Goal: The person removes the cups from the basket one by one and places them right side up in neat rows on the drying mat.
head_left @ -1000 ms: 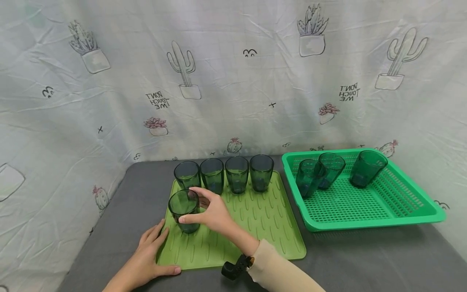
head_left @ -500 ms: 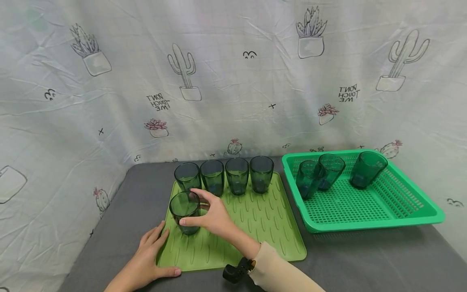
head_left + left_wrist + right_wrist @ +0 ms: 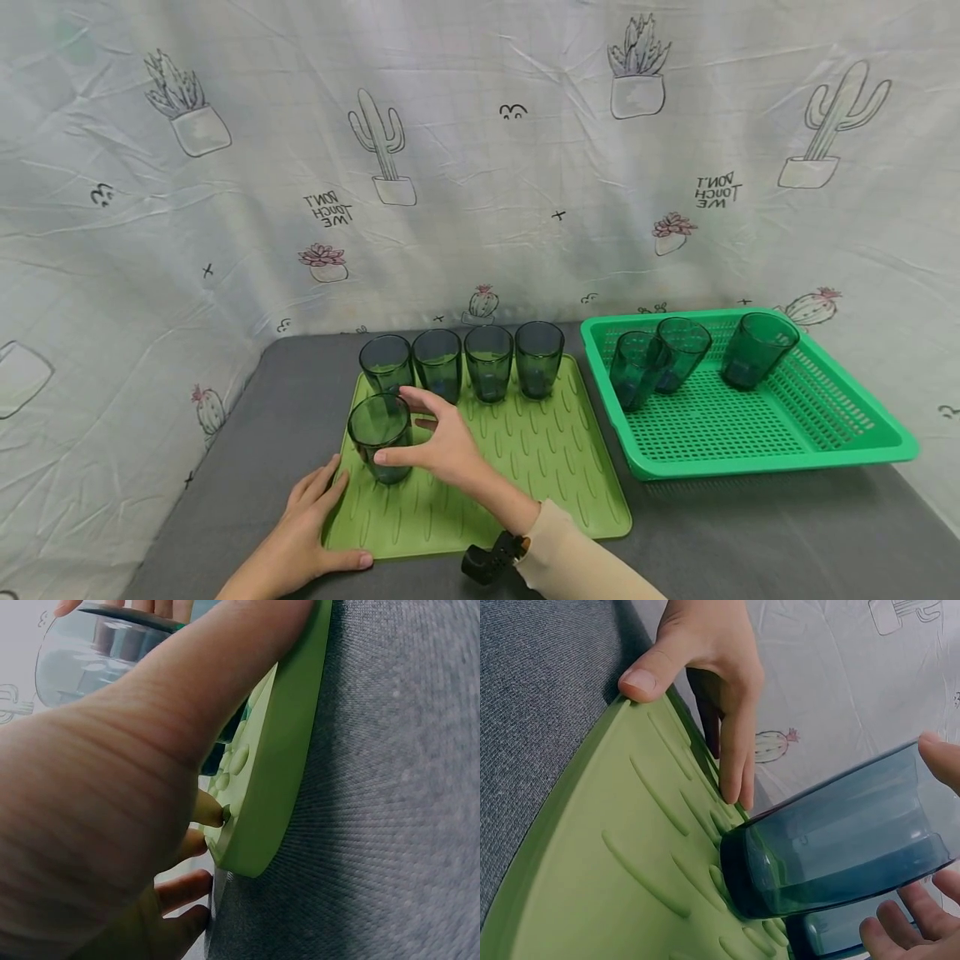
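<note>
A dark green glass tumbler (image 3: 380,433) stands upright on the green ridged mat (image 3: 517,492), near its left edge. My right hand (image 3: 442,446) has its thumb at the front of this tumbler and its fingers curved round the right and back. In the right wrist view the thumb tip is at the rim of the tumbler (image 3: 832,840), whose base is on the mat. My left hand (image 3: 303,525) rests at the mat's front left corner, thumb on the front edge and fingers spread along the left edge. Several matching tumblers (image 3: 489,367) stand in a row along the mat's back.
A green plastic basket (image 3: 750,467) stands to the right of the mat, with three more tumblers (image 3: 757,350) leaning inside. Dark grey cloth (image 3: 247,433) covers the table. A white curtain (image 3: 465,167) printed with cacti hangs close behind.
My right thumb and fingertips have slid slightly to the right along the tumbler, which stays in place on the mat. My left hand has kept its position.
</note>
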{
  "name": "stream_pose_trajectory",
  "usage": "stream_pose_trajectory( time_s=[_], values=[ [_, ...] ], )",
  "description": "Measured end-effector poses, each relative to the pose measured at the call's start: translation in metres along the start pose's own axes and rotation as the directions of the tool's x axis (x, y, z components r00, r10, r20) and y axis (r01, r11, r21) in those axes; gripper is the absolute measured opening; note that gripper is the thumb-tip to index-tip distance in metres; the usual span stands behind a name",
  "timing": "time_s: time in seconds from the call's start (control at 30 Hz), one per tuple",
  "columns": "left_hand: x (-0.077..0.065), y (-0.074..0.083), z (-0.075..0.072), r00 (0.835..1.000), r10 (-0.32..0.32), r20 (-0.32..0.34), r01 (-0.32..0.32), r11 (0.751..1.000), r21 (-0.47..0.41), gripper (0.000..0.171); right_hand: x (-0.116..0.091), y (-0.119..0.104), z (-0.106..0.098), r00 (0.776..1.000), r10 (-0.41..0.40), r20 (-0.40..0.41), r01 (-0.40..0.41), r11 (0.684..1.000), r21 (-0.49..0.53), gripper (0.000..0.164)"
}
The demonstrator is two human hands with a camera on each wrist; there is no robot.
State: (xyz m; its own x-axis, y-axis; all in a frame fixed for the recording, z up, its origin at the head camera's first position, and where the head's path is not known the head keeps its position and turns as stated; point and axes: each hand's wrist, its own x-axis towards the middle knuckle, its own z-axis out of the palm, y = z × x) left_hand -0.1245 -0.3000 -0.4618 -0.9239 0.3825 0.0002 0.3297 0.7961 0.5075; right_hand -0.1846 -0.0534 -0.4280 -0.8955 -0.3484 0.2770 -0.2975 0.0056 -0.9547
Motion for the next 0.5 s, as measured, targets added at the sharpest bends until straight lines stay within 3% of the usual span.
stream_pose_trajectory(
  time_s=[0.27,0.5],
  values=[
    [-0.001,0.000,-0.001,1.000,-0.006,0.003,0.006,1.000,-0.011,0.117,-0.005,-0.022,-0.005,1.000,0.020,0.000,-0.020,0.998,0.064,0.075],
    [-0.001,0.000,-0.001,1.000,-0.019,0.024,0.020,1.000,-0.022,0.117,-0.006,-0.008,-0.022,0.994,-0.092,-0.066,0.094,0.995,0.022,0.070]
  ],
)
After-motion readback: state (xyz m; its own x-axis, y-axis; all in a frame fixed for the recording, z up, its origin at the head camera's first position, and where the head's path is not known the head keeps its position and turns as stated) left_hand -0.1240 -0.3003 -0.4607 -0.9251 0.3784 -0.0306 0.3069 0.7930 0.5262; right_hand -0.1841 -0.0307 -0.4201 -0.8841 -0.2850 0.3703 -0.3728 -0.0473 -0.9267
